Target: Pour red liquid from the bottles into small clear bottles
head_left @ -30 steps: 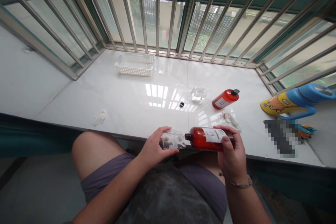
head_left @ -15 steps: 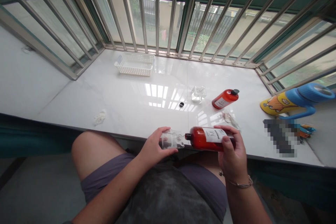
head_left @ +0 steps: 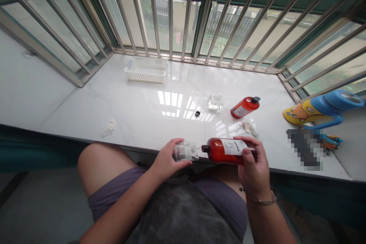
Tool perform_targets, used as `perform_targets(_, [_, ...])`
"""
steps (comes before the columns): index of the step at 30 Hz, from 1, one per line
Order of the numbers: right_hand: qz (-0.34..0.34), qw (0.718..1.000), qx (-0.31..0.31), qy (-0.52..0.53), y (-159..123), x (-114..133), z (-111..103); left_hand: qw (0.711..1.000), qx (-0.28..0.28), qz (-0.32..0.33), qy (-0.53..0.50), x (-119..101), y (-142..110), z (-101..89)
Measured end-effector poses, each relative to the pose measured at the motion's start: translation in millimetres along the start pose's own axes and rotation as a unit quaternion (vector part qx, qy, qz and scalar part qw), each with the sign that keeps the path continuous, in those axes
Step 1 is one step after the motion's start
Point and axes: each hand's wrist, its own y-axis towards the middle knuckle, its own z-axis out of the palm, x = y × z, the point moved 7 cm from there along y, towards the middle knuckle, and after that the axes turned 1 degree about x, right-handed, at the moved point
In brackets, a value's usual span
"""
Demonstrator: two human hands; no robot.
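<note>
Two things fill my grip at the lower centre of the frame. My left hand [head_left: 166, 163], fingers parted to the width of a clear bottle [head_left: 184, 152], holds it by its sides; my right hand [head_left: 253, 164] curls its fingers round the base end of an uncapped red bottle [head_left: 215, 150], its neck pointing left, just beside the clear one. On the bench [head_left: 131, 103], a black cap [head_left: 197, 114] lies mid-frame, a second red bottle [head_left: 242, 108] right of centre.

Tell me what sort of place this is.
Probably an indoor bay-window nook, perhaps in a home: windows on three sides, metal bars in front of them, and a glossy white ledge below, set into the bay.
</note>
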Motion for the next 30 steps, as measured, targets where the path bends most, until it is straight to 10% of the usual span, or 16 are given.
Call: perform_targets(30, [0.003,1.000,-0.002,0.003,0.4,7.7,-0.1,1.000,0.012,0.005,0.001,5.3,1.9,-0.2])
